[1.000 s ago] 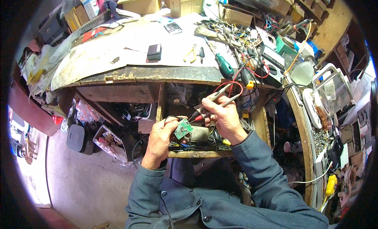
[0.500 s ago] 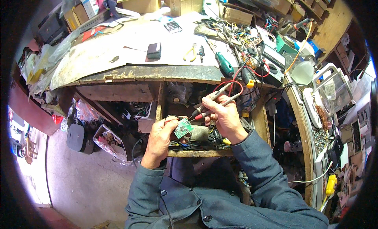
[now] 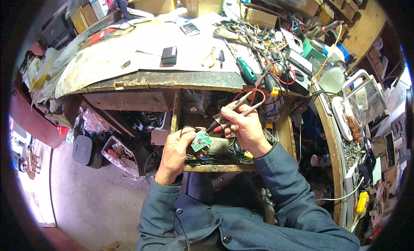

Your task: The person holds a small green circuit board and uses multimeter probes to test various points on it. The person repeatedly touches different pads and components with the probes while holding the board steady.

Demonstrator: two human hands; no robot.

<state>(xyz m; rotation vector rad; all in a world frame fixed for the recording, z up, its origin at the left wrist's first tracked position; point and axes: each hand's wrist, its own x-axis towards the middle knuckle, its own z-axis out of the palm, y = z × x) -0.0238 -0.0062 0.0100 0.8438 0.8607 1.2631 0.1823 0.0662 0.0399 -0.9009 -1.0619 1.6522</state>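
A small green circuit board (image 3: pixel 200 142) is pinched between the thumb and fingers of my left hand (image 3: pixel 174 152), with a black cable looping beside it. My right hand (image 3: pixel 244 126) is closed around two multimeter probes (image 3: pixel 233 109), one with a black tip section and one with a red one. Their points come down at the board's upper right edge; whether they touch it I cannot tell. Red and black leads run from the probes up toward a multimeter (image 3: pixel 298 69) at the right of the bench. Both hands are over an open drawer (image 3: pixel 215 168) holding cables and a grey cylinder (image 3: pixel 218 146).
On the bench (image 3: pixel 103 74) lie a black box-shaped adapter (image 3: pixel 169 55), yellow-handled pliers (image 3: pixel 209 59), a green screwdriver (image 3: pixel 246 70) and a small screwdriver set (image 3: pixel 189 28). A tangle of wires (image 3: pixel 267 35) covers the bench's right side. A carton of scraps (image 3: pixel 123 156) stands on the floor at left.
Almost nothing differs. The board in my left hand has tilted very slightly, and both probes stay at its edge.
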